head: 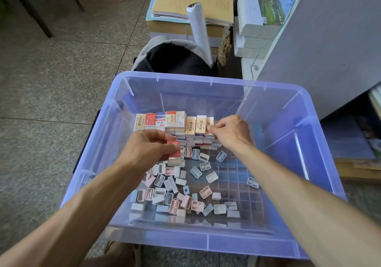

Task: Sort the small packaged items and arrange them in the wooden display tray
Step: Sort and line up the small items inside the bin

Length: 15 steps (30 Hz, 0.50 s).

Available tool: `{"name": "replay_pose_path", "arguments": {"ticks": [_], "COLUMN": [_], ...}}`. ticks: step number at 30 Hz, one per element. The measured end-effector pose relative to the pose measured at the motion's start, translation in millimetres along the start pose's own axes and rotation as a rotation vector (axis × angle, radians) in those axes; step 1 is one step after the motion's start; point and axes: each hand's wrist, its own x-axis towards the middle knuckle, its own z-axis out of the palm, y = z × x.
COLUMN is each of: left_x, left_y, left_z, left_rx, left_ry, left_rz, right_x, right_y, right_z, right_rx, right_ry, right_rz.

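Both arms reach down into a translucent blue plastic bin sitting on the tiled floor. The left hand has its fingers curled and thumb pressed against a small red-and-white packaged box, pinching it just above the loose pile on the bin's floor. The right hand is further back, fingertips and thumb closed on the end of a cream-coloured box at the right end of the standing row of packaged boxes; that row leans upright near the bin's far side, with more boxes stacked flat in front of it. Scattered across the near half of the bin lie many small pink, white and pale-blue plastic cases, some on their sides, some face up, a few well apart from the rest toward the right. No wooden tray shows from here. Behind the bin sits a dark backpack, then stacks of paper with a rolled white sheet leaning against them.
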Motion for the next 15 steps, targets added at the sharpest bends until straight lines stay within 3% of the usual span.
{"name": "replay_pose_path", "arguments": {"ticks": [4,5,7,9,11,15], "left_x": [-0.3,0.3,2.0,2.7,2.7,6.3], "left_y": [2.9,3.0,3.6,4.6,5.0,3.4], "left_z": [1.6,1.9,3.8,8.4,13.6,16.7], "left_rx": [-0.029,-0.039,-0.077,-0.155,-0.206,-0.120], "left_ry": [-0.014,-0.016,-0.023,-0.063,-0.130,-0.163], "left_rz": [0.001,0.003,0.016,0.034,0.050,0.051], "right_x": [-4.6,-9.3,-27.3,-47.5,-60.5,-54.1], "right_y": [3.2,1.4,-6.3,-13.1,-17.4,-12.1], "right_z": [-9.8,-15.1,-25.1,-27.9,-25.3,-28.7], "right_rx": [0.046,0.139,0.342,0.409,0.461,0.484], "right_ry": [0.069,0.014,-0.245,-0.459,-0.527,-0.486], "right_rz": [0.031,0.025,-0.022,-0.105,-0.151,-0.087]}}
